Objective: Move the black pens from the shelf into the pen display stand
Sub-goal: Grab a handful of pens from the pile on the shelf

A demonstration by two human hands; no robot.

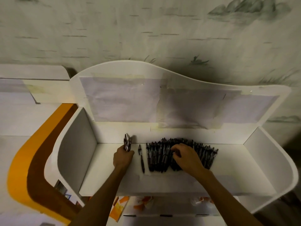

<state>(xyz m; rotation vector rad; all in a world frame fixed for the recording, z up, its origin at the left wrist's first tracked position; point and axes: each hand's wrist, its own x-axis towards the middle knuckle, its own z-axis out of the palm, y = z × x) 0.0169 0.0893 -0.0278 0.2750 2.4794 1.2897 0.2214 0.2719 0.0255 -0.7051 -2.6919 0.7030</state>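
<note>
left hand point(123, 158) clamped on bunch of black plastic pens point(127, 143) | right hand point(185, 156) fingers curled, pinching into flat pile of black pens point(162, 156) on white shelf point(228, 160) | pile's long axes point away from person, directly under right hand

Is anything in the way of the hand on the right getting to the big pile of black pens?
No, nothing visible blocks it. The right hand already rests on top of the pile of black pens on the white shelf, its fingers curled among them. The left hand holds a small bunch of black pens.

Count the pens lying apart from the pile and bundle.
1: a single black pen lies on the shelf between the left hand and the pile.
</note>
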